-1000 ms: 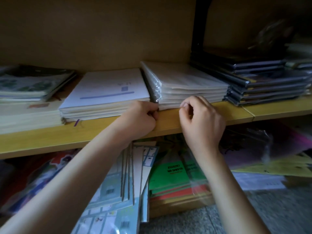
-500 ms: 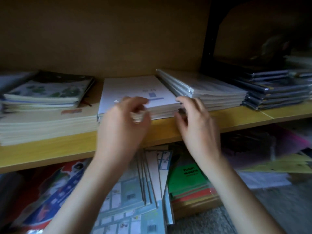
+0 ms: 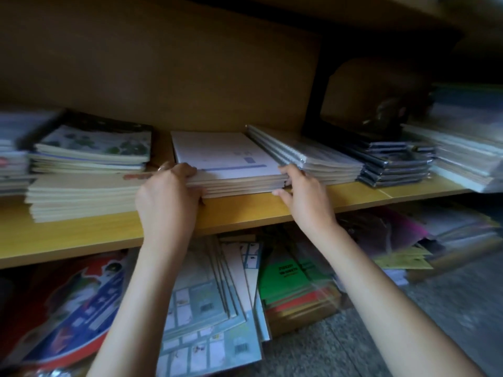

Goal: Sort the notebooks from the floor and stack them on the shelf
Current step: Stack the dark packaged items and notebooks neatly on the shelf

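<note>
A stack of white-covered notebooks [image 3: 226, 156] lies in the middle of the yellow wooden shelf [image 3: 245, 213]. My left hand [image 3: 168, 197] grips the stack's front left corner, fingers curled over the top cover. My right hand [image 3: 304, 191] holds its front right corner, thumb along the front edge. To the right of the stack sits a pile of spiral notebooks in clear wrap [image 3: 313, 156], touching it. Left of the white stack are a cream notebook pile [image 3: 81, 194] and leaf-patterned notebooks [image 3: 95, 148] on top of it.
Dark plastic-wrapped books [image 3: 394, 164] and more wrapped stacks [image 3: 468, 153] fill the shelf's right end. Below the shelf lie blue-white booklets [image 3: 206, 308], green and red notebooks [image 3: 294, 284], a red-blue poster pack [image 3: 73, 308] and yellow papers [image 3: 402, 259]. Grey floor [image 3: 449, 308] shows at lower right.
Both hands left the spiral pile's front corner and moved left onto the white stack, one at each front corner. The view has shifted left.
</note>
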A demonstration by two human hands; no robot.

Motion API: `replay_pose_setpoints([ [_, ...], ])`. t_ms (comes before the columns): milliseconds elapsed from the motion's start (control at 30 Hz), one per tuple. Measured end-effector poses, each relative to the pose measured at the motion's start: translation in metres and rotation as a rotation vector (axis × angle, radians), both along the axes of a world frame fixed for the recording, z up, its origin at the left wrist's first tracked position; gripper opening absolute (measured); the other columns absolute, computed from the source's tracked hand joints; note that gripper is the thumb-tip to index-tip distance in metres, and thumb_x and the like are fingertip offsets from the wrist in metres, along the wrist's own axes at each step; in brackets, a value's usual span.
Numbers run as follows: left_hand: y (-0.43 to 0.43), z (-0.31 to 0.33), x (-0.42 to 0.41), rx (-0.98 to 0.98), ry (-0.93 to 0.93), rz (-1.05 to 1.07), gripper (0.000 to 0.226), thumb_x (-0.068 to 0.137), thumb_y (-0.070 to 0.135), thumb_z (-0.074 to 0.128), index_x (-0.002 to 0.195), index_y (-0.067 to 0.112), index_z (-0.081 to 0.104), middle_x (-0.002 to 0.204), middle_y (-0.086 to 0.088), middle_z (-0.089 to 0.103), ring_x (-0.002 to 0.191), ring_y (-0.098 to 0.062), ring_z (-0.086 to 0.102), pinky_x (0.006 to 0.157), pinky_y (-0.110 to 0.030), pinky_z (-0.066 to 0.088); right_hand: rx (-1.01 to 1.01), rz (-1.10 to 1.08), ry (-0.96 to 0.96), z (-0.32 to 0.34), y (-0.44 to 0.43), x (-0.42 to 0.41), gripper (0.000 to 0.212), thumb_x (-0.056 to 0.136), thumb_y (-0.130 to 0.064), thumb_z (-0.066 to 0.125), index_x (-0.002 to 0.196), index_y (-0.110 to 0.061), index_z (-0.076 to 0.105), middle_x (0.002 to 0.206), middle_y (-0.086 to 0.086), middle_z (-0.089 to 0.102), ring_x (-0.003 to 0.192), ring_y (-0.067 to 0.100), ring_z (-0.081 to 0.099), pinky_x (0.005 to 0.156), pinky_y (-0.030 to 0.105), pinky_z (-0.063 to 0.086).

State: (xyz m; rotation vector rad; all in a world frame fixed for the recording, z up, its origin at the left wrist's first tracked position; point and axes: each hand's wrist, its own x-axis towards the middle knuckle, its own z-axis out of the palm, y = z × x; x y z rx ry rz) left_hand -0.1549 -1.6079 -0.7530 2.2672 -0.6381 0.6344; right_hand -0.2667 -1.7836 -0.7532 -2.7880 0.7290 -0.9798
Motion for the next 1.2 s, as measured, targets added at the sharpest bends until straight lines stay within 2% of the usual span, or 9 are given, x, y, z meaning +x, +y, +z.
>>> replay_pose_setpoints([
  [133, 0.008, 0.003, 0.004, 0.013, -0.016, -0.038, 0.033, 0.081, 0.026, 0.070, 0.114, 0.023, 0.067, 0.114, -0.006, 0.068, 0.100, -0.033, 0.061, 0.081, -0.038, 0.045, 0.006, 0.027, -0.111, -0.001, -0.010, 0.005, 0.039, 0.082, -0.033, 0.069, 0.115, -0.014, 0.061, 0.097, 0.007, 0.070, 0.089, 0.024, 0.066, 0.072, 0.031, 0.052],
  [300, 0.012, 0.004, 0.005, 0.054, -0.078, -0.051, 0.035, 0.087, 0.034, 0.063, 0.120, 0.025, 0.064, 0.125, 0.000, 0.063, 0.109, -0.028, 0.060, 0.088, -0.036, 0.045, -0.046, 0.024, -0.207, -0.005, -0.015, 0.013, 0.030, 0.083, -0.032, 0.068, 0.109, -0.015, 0.067, 0.097, 0.004, 0.072, 0.089, 0.023, 0.068, 0.072, 0.040, 0.056],
  [433, 0.006, -0.001, 0.012, -0.066, 0.019, -0.064, 0.033, 0.085, 0.023, 0.066, 0.118, 0.024, 0.066, 0.125, 0.002, 0.063, 0.112, -0.024, 0.058, 0.094, -0.035, 0.044, -0.092, 0.000, -0.060, 0.010, -0.021, 0.016, 0.028, 0.082, -0.041, 0.066, 0.104, -0.023, 0.066, 0.093, 0.001, 0.071, 0.088, 0.023, 0.065, 0.067, 0.027, 0.046],
  [500, 0.003, 0.002, 0.016, -0.105, 0.087, -0.080, 0.032, 0.082, 0.022, 0.069, 0.114, 0.024, 0.068, 0.122, 0.002, 0.065, 0.111, -0.022, 0.060, 0.095, -0.036, 0.047, -0.143, -0.022, 0.048, 0.018, -0.021, 0.016, 0.031, 0.085, -0.043, 0.062, 0.108, -0.023, 0.064, 0.099, 0.003, 0.069, 0.095, 0.026, 0.062, 0.067, 0.029, 0.038],
  [633, 0.003, 0.006, 0.015, -0.014, 0.044, -0.048, 0.032, 0.082, 0.024, 0.069, 0.114, 0.026, 0.066, 0.119, -0.001, 0.065, 0.105, -0.025, 0.060, 0.089, -0.036, 0.048, -0.316, -0.021, 0.130, 0.024, -0.013, 0.017, 0.052, 0.078, -0.058, 0.061, 0.114, -0.021, 0.061, 0.105, 0.005, 0.065, 0.095, 0.025, 0.063, 0.066, 0.030, 0.041],
  [700, 0.006, 0.007, 0.016, 0.086, 0.015, -0.063, 0.041, 0.080, 0.030, 0.071, 0.119, 0.027, 0.062, 0.124, -0.002, 0.061, 0.104, -0.027, 0.060, 0.086, -0.036, 0.047, -0.366, 0.076, 0.097, 0.018, -0.008, 0.020, 0.058, 0.076, -0.055, 0.064, 0.124, -0.024, 0.054, 0.112, 0.003, 0.063, 0.095, 0.023, 0.064, 0.067, 0.029, 0.045],
  [833, 0.013, 0.008, 0.019, 0.116, 0.050, -0.079, 0.060, 0.063, 0.037, 0.082, 0.118, 0.027, 0.061, 0.120, -0.003, 0.061, 0.104, -0.027, 0.059, 0.084, -0.034, 0.047, -0.217, 0.294, 0.029, 0.011, -0.005, 0.030, 0.046, 0.079, -0.033, 0.071, 0.121, -0.023, 0.056, 0.112, 0.000, 0.067, 0.098, 0.020, 0.065, 0.080, 0.036, 0.052],
  [1033, -0.001, 0.013, 0.014, 0.126, 0.048, 0.044, 0.058, 0.064, 0.030, 0.083, 0.118, 0.026, 0.062, 0.115, -0.001, 0.065, 0.103, -0.024, 0.059, 0.082, -0.031, 0.044, -0.112, 0.324, -0.123, 0.001, -0.017, 0.036, 0.032, 0.074, -0.032, 0.076, 0.099, -0.017, 0.064, 0.086, -0.002, 0.071, 0.077, 0.019, 0.066, 0.063, 0.024, 0.041],
  [1200, 0.005, 0.020, 0.017, 0.179, 0.131, -0.043, 0.060, 0.061, 0.031, 0.085, 0.116, 0.024, 0.062, 0.112, 0.001, 0.066, 0.101, -0.018, 0.061, 0.082, -0.030, 0.047, -0.065, 0.327, 0.014, 0.016, -0.017, 0.028, 0.033, 0.079, -0.036, 0.072, 0.106, -0.022, 0.059, 0.078, -0.009, 0.059, 0.083, 0.018, 0.064, 0.064, 0.025, 0.039],
])
